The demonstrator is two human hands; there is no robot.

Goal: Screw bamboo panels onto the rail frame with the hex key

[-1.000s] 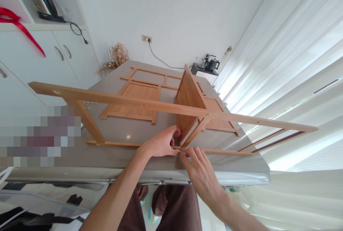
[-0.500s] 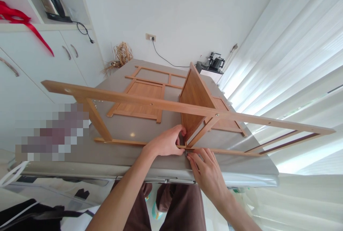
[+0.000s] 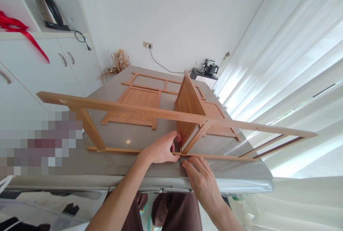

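Note:
A wooden side frame [image 3: 123,107] stands on its long edge on the table, with crosspieces between its two rails. An upright wooden panel [image 3: 189,97] meets it near the middle. My left hand [image 3: 160,149] is closed round the lower rail beside this joint, its thumb on the near side and its fingers behind. Just right of it, my right hand [image 3: 199,174] pinches a small dark metal piece [image 3: 181,160] against the rail's near face. The fingertips hide most of that piece, so its kind is unclear.
A slatted panel [image 3: 139,104], another panel [image 3: 218,116] and an open frame [image 3: 150,77] lie on the grey-covered table [image 3: 115,170]. Dried plants [image 3: 119,61] stand at the far left corner. A kettle [image 3: 49,11] sits on a shelf; curtains [image 3: 268,63] hang right.
The camera view has tilted up slightly, so everything sits lower in the picture. Both hands keep their places at the joint, and the frame stands as before.

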